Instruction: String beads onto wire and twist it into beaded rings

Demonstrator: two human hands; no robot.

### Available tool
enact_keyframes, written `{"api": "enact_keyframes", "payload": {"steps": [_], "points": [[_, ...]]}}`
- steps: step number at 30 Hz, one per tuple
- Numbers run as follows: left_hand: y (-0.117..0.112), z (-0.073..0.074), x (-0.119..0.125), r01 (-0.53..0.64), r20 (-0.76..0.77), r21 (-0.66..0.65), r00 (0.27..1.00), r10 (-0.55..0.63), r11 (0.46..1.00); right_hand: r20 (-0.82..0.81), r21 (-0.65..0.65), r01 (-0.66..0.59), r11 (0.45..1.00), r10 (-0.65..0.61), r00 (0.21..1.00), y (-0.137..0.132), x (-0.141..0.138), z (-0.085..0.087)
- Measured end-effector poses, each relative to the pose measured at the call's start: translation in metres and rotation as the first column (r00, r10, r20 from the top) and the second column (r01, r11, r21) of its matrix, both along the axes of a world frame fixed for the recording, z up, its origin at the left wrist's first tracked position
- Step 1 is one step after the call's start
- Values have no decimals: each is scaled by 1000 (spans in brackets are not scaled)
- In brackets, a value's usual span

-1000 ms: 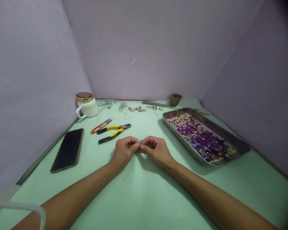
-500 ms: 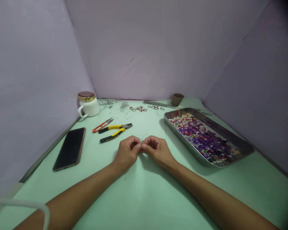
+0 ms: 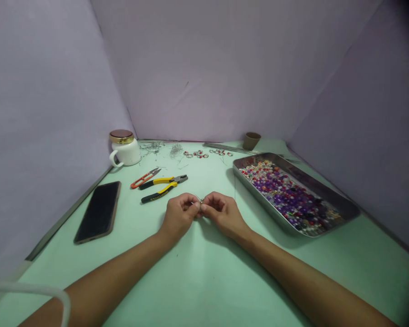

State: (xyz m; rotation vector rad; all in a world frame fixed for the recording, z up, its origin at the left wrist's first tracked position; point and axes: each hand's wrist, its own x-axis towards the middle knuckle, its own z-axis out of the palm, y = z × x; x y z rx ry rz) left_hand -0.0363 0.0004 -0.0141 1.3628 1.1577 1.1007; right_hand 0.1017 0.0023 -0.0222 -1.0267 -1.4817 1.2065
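Observation:
Above the middle of the green table, my left hand (image 3: 181,213) and my right hand (image 3: 223,212) meet with thumbs and forefingers pinched. Between their fingertips is a small beaded wire piece (image 3: 202,200), with a thin bit of wire sticking up and a shiny bead. Fingers cover most of it, so its full shape is hidden. Left of my left hand lie yellow-and-black pliers (image 3: 165,186) with their handles spread. Orange thread snips (image 3: 145,178) rest just behind the pliers.
A metal tray (image 3: 266,208) of mixed beads stands at the right. At the back are beaded wire pieces (image 3: 196,154), tangled wire scraps (image 3: 176,150), straight wires (image 3: 225,148) and a small brown cup (image 3: 251,141). A phone (image 3: 98,212) and a lidded white mug (image 3: 126,152) occupy the left side.
My hands stay nearly in place, still pinching the piece. A bit more of the wire shows above my left fingertips. The whole view has shifted very slightly.

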Motion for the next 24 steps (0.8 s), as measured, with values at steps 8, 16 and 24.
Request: {"api": "enact_keyframes", "payload": {"steps": [8, 16, 24], "points": [[3, -3, 0, -43, -13, -36, 999, 42, 998, 31, -44, 51, 998, -49, 998, 4, -1, -5], [3, -4, 2, -48, -102, 13, 994, 49, 999, 55, -61, 133, 989, -130, 990, 1, -2, -2], [0, -4, 1, -43, -132, 117, 989, 59, 992, -21, -85, 85, 993, -87, 996, 3, 0, -1]]}}
